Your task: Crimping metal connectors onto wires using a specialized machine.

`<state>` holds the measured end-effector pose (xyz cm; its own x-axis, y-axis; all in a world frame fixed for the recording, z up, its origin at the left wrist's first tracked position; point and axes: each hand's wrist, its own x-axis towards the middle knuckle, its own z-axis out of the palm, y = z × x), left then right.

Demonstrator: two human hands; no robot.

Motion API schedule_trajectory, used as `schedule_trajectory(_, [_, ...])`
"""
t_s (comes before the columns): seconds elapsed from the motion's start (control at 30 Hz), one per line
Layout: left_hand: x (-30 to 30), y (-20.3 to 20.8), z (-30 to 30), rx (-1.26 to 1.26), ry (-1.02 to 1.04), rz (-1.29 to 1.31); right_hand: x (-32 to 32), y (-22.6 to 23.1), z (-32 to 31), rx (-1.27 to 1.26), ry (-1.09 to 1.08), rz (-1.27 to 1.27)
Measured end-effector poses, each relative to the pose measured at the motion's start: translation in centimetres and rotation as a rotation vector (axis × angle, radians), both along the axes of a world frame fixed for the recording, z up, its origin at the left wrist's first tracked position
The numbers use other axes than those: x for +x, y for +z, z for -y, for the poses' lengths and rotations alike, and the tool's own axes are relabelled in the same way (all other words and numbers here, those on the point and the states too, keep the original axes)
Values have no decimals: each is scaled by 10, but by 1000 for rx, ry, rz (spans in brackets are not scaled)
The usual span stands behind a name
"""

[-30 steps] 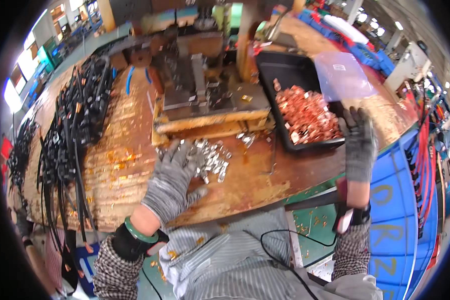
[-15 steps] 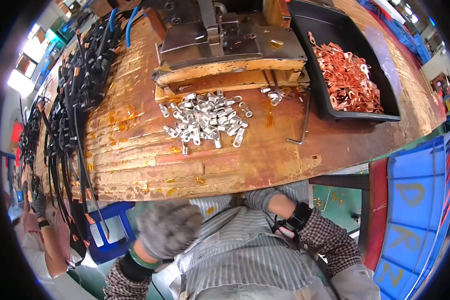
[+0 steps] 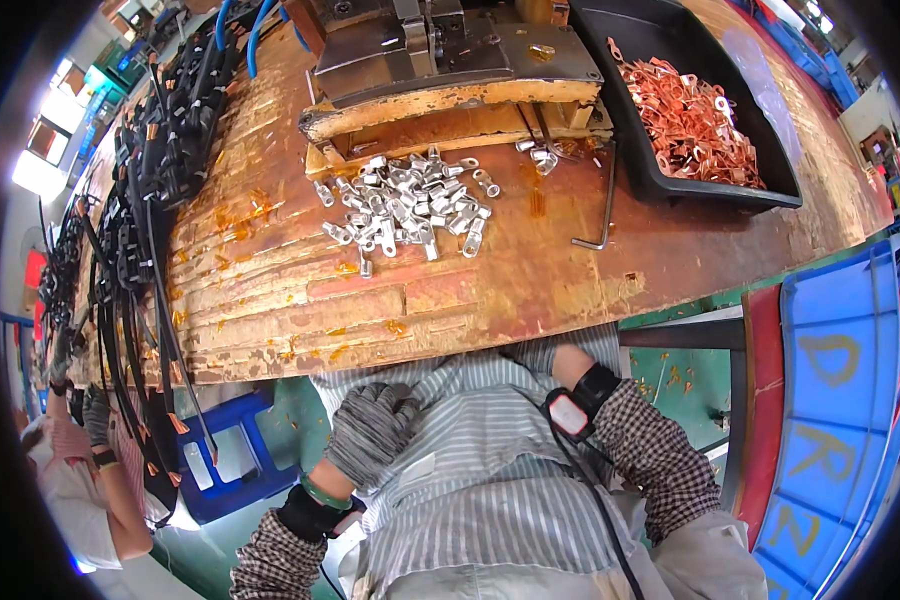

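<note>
My left hand, in a grey knitted glove, is held against the striped apron below the table's front edge. Its fingers are curled together; whatever may be inside them is hidden. My right hand, gloved likewise, reaches toward the underside of the edge, its fingers out of sight. On the wooden table beyond both hands lies a loose pile of silver cable lugs. Behind the pile stands a metal press fixture on a worn yellow base. Neither hand touches the lugs or the fixture.
A black tray of copper lugs stands at the back right, near a hex key. Black cables crowd the left side and hang over the edge. A co-worker is at far left. A blue crate stands at right.
My left hand has shifted slightly right against the apron and shows more sharply. My right hand has moved a little under the edge. The table sits higher in view.
</note>
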<state>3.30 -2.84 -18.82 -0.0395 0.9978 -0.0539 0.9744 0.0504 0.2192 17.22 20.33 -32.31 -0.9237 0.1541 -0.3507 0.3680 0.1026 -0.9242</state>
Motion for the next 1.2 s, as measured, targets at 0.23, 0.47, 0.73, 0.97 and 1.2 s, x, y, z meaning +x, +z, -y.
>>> schedule_trajectory(0.23, [3,3,5,43,115,16,8,-11,-56,356,-101,100])
schedule_trajectory(0.47, [10,14,-9,-112,123,-40,34,-26,-77,683,-124,247])
schedule_trajectory(0.73, [0,-3,3,103,113,-89,100,-37,-76,1028,-501,328])
schedule_trajectory(0.97, [-48,-27,73,241,219,-139,211,-13,-1,222,-1192,124])
schedule_trajectory(1.2, [-93,-28,137,-279,398,-389,207,-32,36,-106,-1357,3])
